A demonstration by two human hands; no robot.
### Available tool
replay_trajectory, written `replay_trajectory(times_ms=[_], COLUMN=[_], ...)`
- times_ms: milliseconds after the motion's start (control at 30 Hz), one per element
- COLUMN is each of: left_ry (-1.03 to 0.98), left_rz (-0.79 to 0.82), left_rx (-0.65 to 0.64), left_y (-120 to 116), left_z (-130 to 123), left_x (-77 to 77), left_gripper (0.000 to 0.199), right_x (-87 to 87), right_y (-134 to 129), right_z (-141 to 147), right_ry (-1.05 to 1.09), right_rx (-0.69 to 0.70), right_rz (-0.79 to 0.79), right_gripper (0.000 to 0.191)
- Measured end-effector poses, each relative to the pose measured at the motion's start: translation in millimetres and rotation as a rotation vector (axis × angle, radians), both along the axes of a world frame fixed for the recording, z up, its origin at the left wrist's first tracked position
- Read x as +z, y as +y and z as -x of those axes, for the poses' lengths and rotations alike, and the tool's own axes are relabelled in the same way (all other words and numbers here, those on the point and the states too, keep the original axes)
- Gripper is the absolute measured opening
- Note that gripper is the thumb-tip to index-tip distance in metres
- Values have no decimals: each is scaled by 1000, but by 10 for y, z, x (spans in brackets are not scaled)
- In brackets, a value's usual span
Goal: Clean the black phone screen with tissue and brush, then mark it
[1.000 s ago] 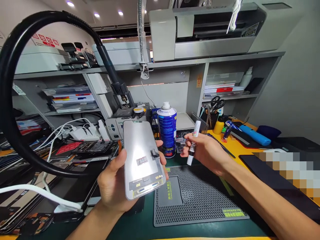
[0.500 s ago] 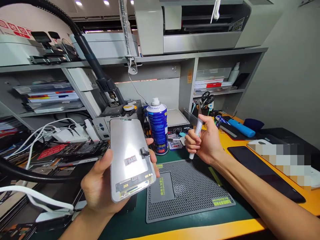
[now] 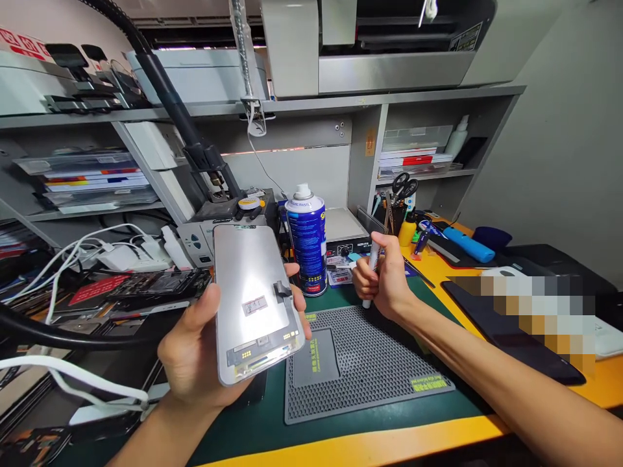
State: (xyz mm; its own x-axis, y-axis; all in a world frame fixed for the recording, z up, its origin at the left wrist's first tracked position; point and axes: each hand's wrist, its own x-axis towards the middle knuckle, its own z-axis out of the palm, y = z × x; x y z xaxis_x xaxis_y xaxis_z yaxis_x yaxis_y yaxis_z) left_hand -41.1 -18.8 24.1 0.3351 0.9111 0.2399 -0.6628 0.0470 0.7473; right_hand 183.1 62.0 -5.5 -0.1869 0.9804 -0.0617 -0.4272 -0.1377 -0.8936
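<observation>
A phone screen (image 3: 248, 279) is tilted up with its silvery back, small label and flex cable facing me. My left hand (image 3: 195, 344) is closed round its lower half, thumb on the left edge and fingertips showing at the right. My right hand (image 3: 382, 272) is wrapped in a fist round a white marker pen (image 3: 374, 255), held nearly upright with the thumb at its top. Much of the pen is hidden by the fingers. Below the right hand lies a grey perforated mat (image 3: 370, 370), apart from the hand. A blue spray can (image 3: 306, 243) stands behind the screen.
At left are stacked phone parts (image 3: 160, 285), white cables (image 3: 73, 366) and a black bent arm (image 3: 170, 97). Scissors (image 3: 403, 188) stand in a holder at the back right. A dark phone or tablet (image 3: 511, 331) lies at right. A grey shelf (image 3: 302, 107) spans the back.
My right hand, with the marker pen, has moved left and turned so that less of the pen shows. The phone screen stays in my left hand, nearly unmoved. The camera has tilted slightly down.
</observation>
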Motion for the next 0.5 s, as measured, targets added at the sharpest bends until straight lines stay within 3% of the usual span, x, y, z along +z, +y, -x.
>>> replay_trajectory(times_ms=[333, 500], left_ry=[-46, -14], left_rz=[59, 92], left_rx=[32, 3], left_y=[-16, -15], left_z=[-7, 34], left_x=[8, 7], left_gripper=[51, 57], right_x=[-55, -81], right_y=[-1, 6], right_z=[27, 16], right_ry=[-40, -67], right_rx=[-29, 0], right_rz=[-20, -32], right_gripper=[65, 70])
